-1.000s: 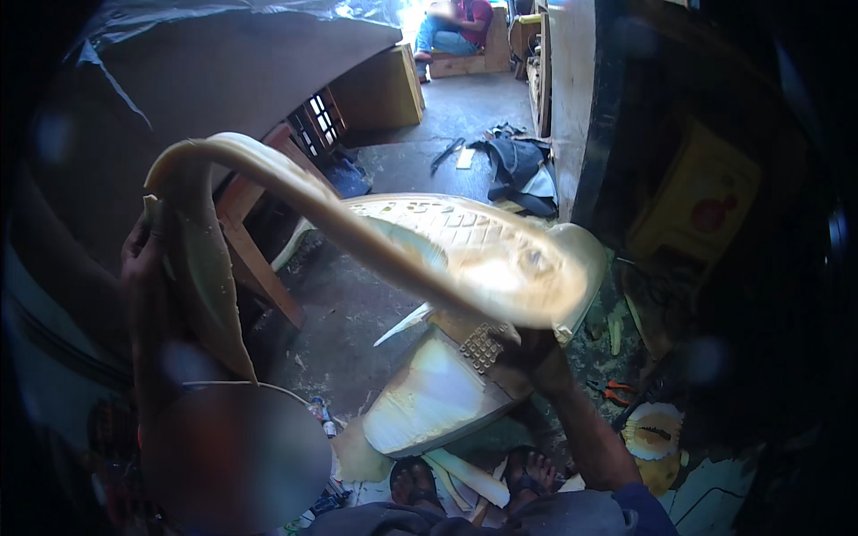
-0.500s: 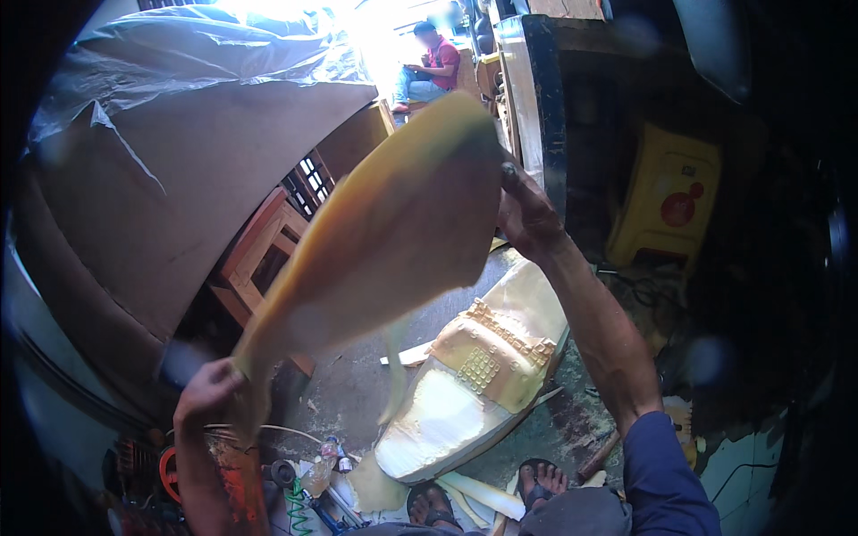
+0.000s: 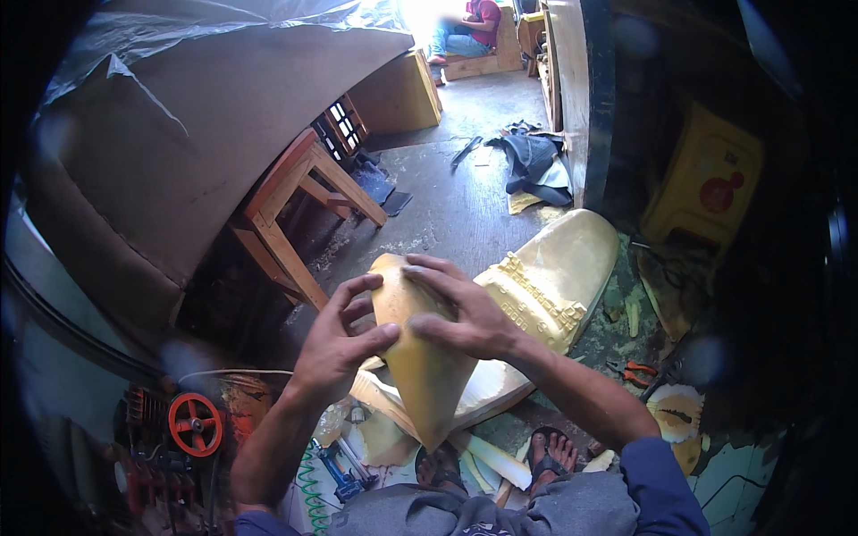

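Between my two hands a thin yellow foam sheet [image 3: 429, 384] hangs bent, its lower end tapering to a point above my feet. My left hand [image 3: 344, 344] grips its left edge, thumb on the near face. On the opposite side my right hand [image 3: 460, 308] holds it with fingers over the top part and thumb pressed on the face. Below and beyond lies a long, padded seat-shaped foam block [image 3: 576, 246] on the floor, rounded at its far end, with a textured yellow band across its middle. The sheet and my hands partly hide its near end.
Foam offcuts [image 3: 492, 460] lie by my feet. Pliers [image 3: 636, 372] with orange handles rest at right. At left are a compressor with a red wheel [image 3: 195, 424], a green coiled hose [image 3: 311, 487] and a wooden stool [image 3: 313, 183]. A seated person [image 3: 469, 36] is far off.
The sheet was stretched out wide and raised between my hands. Now it is lower and bent, with my hands close together on it. The view has shifted, showing more floor.
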`<state>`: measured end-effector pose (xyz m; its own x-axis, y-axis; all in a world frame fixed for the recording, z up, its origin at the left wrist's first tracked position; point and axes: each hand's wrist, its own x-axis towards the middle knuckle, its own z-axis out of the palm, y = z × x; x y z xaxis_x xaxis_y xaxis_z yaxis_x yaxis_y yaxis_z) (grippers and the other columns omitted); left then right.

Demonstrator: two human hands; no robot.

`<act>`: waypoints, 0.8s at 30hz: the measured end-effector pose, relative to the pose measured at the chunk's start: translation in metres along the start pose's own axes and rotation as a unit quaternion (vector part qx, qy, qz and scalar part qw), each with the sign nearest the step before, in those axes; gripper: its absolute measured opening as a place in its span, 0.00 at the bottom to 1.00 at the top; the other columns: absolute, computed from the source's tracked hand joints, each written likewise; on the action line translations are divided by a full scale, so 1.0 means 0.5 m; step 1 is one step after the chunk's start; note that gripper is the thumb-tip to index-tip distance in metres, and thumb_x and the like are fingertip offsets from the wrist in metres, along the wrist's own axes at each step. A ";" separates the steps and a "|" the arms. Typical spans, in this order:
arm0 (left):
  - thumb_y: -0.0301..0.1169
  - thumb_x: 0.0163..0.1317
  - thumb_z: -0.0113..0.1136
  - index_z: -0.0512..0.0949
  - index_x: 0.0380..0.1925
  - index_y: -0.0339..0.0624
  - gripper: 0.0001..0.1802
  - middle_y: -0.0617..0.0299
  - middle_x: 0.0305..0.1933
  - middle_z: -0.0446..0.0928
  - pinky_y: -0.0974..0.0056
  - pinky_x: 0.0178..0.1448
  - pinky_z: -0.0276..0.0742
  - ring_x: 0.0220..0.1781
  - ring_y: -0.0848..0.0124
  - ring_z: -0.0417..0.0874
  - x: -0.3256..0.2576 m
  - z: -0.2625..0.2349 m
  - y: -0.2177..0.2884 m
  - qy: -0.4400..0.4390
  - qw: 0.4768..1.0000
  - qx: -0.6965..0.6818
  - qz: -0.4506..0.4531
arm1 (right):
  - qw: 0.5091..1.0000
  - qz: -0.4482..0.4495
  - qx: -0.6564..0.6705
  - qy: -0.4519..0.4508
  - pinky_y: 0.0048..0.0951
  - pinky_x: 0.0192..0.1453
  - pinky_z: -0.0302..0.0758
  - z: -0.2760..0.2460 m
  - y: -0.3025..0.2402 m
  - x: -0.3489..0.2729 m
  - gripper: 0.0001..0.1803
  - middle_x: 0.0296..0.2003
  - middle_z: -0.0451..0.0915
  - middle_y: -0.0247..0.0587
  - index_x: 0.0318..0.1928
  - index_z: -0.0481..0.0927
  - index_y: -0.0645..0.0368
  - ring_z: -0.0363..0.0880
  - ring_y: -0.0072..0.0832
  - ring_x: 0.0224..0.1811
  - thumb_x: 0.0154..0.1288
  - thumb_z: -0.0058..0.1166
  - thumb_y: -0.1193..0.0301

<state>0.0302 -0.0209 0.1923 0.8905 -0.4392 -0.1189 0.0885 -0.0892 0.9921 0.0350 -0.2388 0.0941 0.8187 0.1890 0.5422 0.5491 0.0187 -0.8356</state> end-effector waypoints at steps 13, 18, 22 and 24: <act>0.47 0.65 0.71 0.55 0.79 0.37 0.51 0.33 0.79 0.58 0.49 0.81 0.60 0.80 0.44 0.63 -0.059 0.208 -0.259 -0.144 0.896 0.357 0.222 | 0.713 0.343 0.536 0.293 0.46 0.72 0.71 -0.008 0.097 -0.296 0.45 0.65 0.73 0.49 0.74 0.64 0.57 0.72 0.44 0.69 0.76 0.38 0.32; 0.32 0.60 0.67 0.57 0.79 0.39 0.47 0.34 0.77 0.63 0.51 0.73 0.72 0.73 0.43 0.74 -0.056 0.247 -0.296 -0.167 0.813 0.506 0.233 | 0.738 0.301 0.544 0.262 0.49 0.72 0.72 -0.011 0.089 -0.327 0.44 0.64 0.75 0.50 0.73 0.65 0.57 0.75 0.46 0.66 0.77 0.37 0.33; 0.23 0.62 0.61 0.65 0.75 0.38 0.38 0.36 0.73 0.70 0.53 0.72 0.76 0.69 0.45 0.79 -0.065 0.245 -0.276 -0.116 0.822 0.443 0.339 | 0.781 0.285 0.511 0.217 0.53 0.75 0.70 0.009 0.096 -0.323 0.44 0.65 0.73 0.53 0.75 0.63 0.57 0.74 0.47 0.67 0.77 0.37 0.34; 0.19 0.61 0.61 0.70 0.72 0.38 0.36 0.36 0.71 0.72 0.53 0.73 0.76 0.70 0.45 0.79 -0.073 0.254 -0.269 -0.122 0.845 0.360 0.376 | 0.720 0.352 0.527 0.283 0.59 0.74 0.70 0.018 0.100 -0.309 0.43 0.65 0.73 0.54 0.78 0.59 0.54 0.74 0.52 0.67 0.78 0.39 0.37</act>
<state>-0.0709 -0.1064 0.0579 0.4473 -0.7777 0.4417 -0.8343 -0.1847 0.5195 -0.0657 -0.2584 -0.0323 0.9328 0.0904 -0.3489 -0.2233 0.9048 -0.3625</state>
